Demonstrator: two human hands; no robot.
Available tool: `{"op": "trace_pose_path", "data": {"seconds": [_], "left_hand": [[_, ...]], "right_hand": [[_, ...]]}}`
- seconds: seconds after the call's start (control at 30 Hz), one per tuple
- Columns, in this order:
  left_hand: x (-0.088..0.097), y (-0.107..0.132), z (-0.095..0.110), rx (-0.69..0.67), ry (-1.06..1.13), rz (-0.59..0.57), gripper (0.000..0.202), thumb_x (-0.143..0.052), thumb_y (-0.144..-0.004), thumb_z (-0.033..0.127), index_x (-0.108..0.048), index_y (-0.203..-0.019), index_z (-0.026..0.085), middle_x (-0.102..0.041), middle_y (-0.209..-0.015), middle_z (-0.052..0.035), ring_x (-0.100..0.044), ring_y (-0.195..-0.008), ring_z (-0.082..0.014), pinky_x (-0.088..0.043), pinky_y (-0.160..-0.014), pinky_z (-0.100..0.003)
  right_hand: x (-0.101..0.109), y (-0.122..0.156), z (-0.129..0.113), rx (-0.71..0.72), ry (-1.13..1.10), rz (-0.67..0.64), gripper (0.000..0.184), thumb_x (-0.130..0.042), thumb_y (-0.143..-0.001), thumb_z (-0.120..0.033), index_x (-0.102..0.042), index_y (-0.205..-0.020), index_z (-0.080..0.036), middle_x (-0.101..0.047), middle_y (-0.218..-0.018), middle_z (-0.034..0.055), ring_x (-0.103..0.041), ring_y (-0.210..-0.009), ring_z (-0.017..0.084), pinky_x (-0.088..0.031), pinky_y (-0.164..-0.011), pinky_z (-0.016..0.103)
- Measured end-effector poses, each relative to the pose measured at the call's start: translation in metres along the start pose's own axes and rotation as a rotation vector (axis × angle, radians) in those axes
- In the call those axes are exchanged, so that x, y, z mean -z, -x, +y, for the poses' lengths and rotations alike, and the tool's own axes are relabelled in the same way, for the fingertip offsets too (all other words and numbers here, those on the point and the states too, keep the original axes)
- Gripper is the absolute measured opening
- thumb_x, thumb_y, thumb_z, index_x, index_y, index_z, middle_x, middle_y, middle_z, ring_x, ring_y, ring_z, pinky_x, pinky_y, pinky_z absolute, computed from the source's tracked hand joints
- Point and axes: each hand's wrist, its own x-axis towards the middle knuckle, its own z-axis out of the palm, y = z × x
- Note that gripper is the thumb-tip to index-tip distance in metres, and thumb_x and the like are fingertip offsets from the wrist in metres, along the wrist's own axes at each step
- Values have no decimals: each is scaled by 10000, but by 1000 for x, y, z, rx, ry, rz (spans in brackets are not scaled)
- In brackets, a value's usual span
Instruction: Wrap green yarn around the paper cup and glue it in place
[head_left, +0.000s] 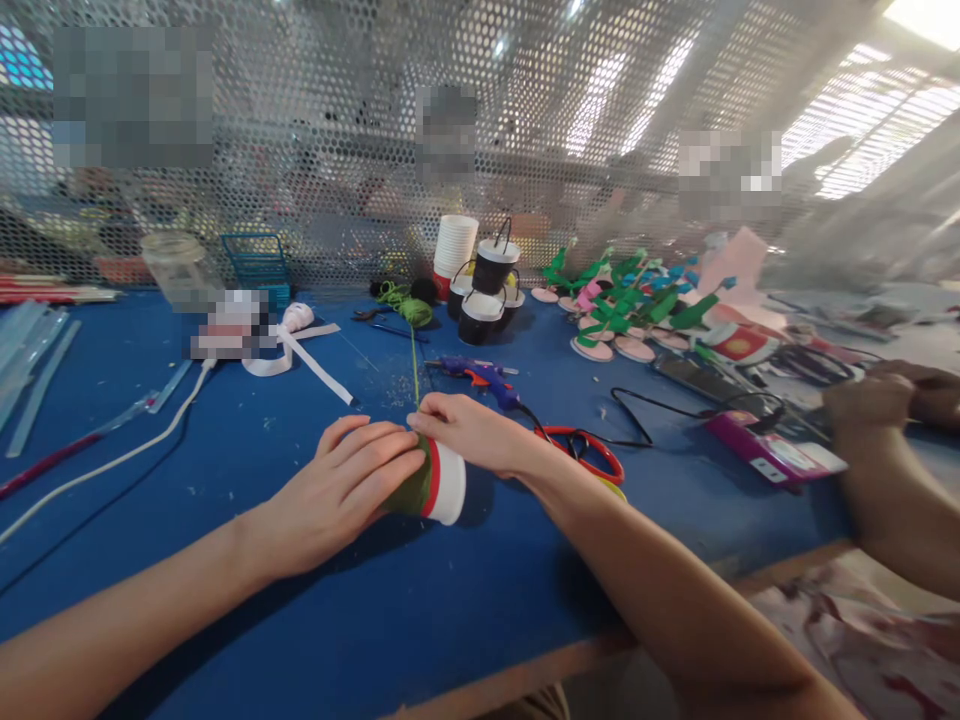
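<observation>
A paper cup (450, 485) lies on its side above the blue table, its white end pointing right. Green yarn covers part of the cup, beside a red band. My left hand (356, 480) is closed over the cup's wound part, and its fingers hide much of it. At the top of the cup, the thumb and fingers of my right hand (465, 428) pinch the green yarn (415, 365). That strand runs back, taut, to a green yarn ball (416, 312). Just beyond my right hand rests a blue glue gun (484, 377).
White stacked cups (456, 245) and small black buckets (480, 318) stand at the back. Green craft flowers (622, 300) fill the back right. A purple power strip (772, 450) lies near another person's arm (874, 480). White ribbon (315, 365) and a white cable (161, 435) are at left.
</observation>
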Motion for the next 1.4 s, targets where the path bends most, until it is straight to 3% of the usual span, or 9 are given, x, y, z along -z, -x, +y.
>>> {"op": "trace_pose_path", "data": {"seconds": [0.3, 0.73, 1.03, 1.4], "left_hand": [[1, -2, -3, 127, 77, -80, 598, -638, -732, 284, -332, -1220, 126, -505, -1136, -145, -449, -1075, -253, -297, -939, -439], [-2, -4, 0, 62, 25, -30, 430, -581, -786, 202, -411, -1172, 119, -547, -1072, -130, -474, -1009, -243, -340, -885, -417], [-1, -5, 0, -41, -49, -58, 313, -469, -843, 136, -442, -1154, 118, -543, -1054, -125, -442, -1000, -257, -341, -863, -422], [0, -5, 3, -18, -28, -89, 287, -402, -877, 169, -449, -1148, 86, -550, -1058, -126, -432, -999, -247, -348, -862, -410]], "right_hand": [[1, 5, -10, 8, 116, 40, 212, -431, -823, -261, -410, -627, -183, -424, -579, -41, -384, -553, 92, -291, -526, 230], [2, 5, -11, 21, 73, 79, 198, -489, -791, -278, -448, -624, -182, -460, -570, -40, -397, -531, 92, -308, -524, 231], [1, 3, -5, 72, 58, 66, 197, -470, -805, -287, -470, -643, -173, -476, -590, -36, -412, -559, 93, -315, -541, 230], [0, 1, -3, 143, -59, 53, 166, -505, -773, -262, -504, -636, -168, -484, -591, -38, -423, -573, 90, -340, -549, 223]]}}
